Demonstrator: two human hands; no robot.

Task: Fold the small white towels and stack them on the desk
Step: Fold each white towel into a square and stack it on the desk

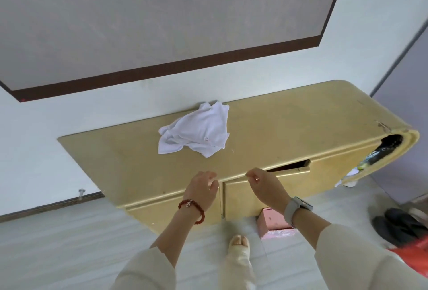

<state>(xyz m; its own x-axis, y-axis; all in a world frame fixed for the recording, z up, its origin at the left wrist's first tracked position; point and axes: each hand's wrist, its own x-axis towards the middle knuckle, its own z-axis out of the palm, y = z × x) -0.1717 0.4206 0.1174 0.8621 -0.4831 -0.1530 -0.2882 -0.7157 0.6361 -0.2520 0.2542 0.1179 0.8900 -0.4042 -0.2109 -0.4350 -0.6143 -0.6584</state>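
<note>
A loose heap of small white towels (196, 131) lies crumpled on the yellow desk (289, 123), near the wall. My left hand (202, 189), with a red bead bracelet on the wrist, hovers at the desk's front edge with relaxed fingers and holds nothing. My right hand (264, 185), a watch on its wrist, hangs beside it over the front edge, fingers loosely curled and empty. Both hands are well short of the towels.
A desk drawer (289, 170) on the right stands slightly ajar. A pink box (274, 222) sits on the floor under the desk, dark shoes (400, 227) at the right. My foot (238, 245) is on the pale floor. The desk's right end holds clutter.
</note>
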